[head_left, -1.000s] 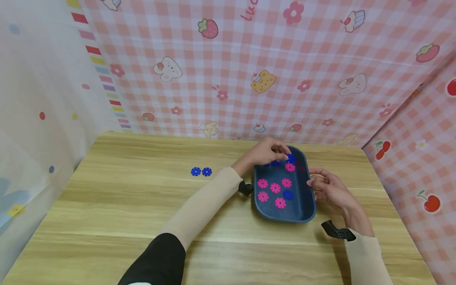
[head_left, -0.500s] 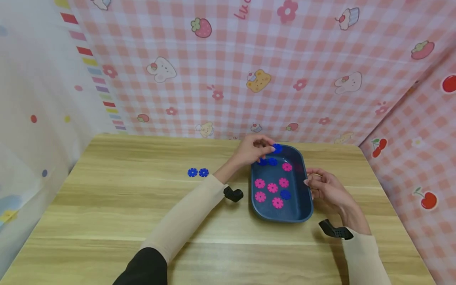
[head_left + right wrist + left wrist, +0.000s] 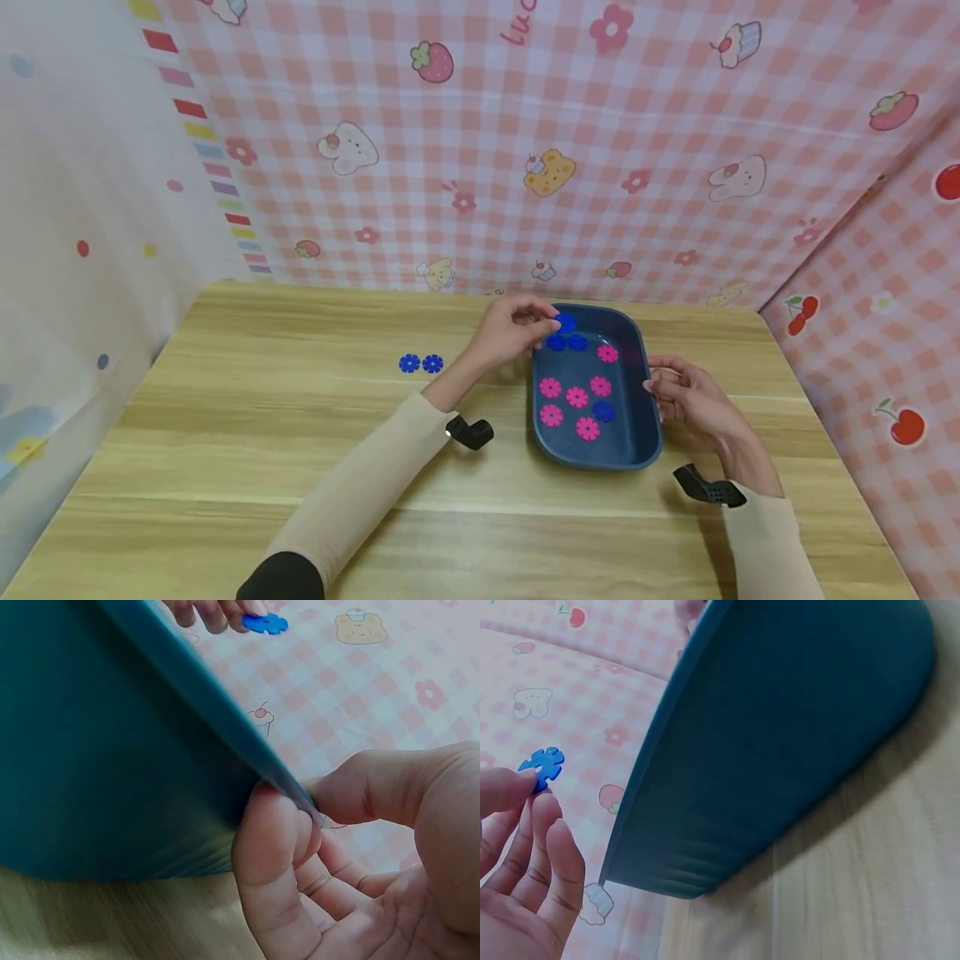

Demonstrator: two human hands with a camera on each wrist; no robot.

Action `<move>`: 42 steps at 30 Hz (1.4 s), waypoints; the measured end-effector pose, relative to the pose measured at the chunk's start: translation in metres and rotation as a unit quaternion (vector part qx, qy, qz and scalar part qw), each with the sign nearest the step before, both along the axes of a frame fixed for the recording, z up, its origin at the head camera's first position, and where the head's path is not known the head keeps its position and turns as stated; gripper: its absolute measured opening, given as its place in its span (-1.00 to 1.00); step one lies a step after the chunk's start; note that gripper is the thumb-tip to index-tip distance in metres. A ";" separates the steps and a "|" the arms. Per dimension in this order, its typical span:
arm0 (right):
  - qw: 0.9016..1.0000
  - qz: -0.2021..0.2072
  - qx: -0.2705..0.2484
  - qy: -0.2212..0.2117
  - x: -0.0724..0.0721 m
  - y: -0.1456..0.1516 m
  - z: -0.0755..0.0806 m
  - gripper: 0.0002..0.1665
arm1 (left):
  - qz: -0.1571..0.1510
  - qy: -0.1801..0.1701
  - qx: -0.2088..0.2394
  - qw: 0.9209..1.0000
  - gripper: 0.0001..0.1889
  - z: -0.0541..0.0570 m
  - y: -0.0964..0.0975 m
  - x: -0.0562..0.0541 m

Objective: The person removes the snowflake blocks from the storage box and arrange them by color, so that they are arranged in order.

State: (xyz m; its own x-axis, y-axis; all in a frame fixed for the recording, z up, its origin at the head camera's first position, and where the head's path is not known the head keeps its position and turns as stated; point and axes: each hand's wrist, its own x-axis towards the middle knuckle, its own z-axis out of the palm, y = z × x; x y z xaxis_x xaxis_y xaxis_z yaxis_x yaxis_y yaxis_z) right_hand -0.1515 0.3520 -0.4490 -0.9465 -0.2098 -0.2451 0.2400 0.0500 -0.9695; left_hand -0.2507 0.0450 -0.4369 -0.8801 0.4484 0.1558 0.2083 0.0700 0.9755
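Observation:
My left hand (image 3: pixel 504 332) pinches a blue notched snowflake disc (image 3: pixel 565 323) between thumb and fingertips, over the far left corner of a dark blue tray (image 3: pixel 628 367). In the left wrist view the pinched disc (image 3: pixel 550 763) is tilted and held up beside the tray wall (image 3: pixel 780 735). My right hand (image 3: pixel 697 402) grips the tray's right rim; the right wrist view shows the thumb on one side of the rim and curled fingers (image 3: pixel 266 862) on the other. Inside the tray lie several pink discs (image 3: pixel 576 397) and a few blue discs (image 3: pixel 577 342).
Two blue discs (image 3: pixel 421 363) lie side by side on the wooden table (image 3: pixel 300 442), left of the tray. A pink checked cloth (image 3: pixel 480 125) hangs right behind the table's back edge. Another patterned cloth (image 3: pixel 885 333) stands along the right side.
My left hand has moved left, carrying the blue disc from over the tray's back right part to its far left corner. The right hand has kept its grip on the rim.

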 end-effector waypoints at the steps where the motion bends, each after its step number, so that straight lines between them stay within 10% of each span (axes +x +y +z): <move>1: 1.000 -0.002 0.003 -0.002 0.000 0.000 0.000 -0.53 | 0.003 -0.005 0.001 1.000 -0.88 -0.001 -0.002 0.002; 42: 1.000 -0.009 -0.006 -0.015 0.000 0.000 0.000 -0.50 | 0.149 -0.076 -0.037 0.985 -0.79 -0.022 -0.156 0.016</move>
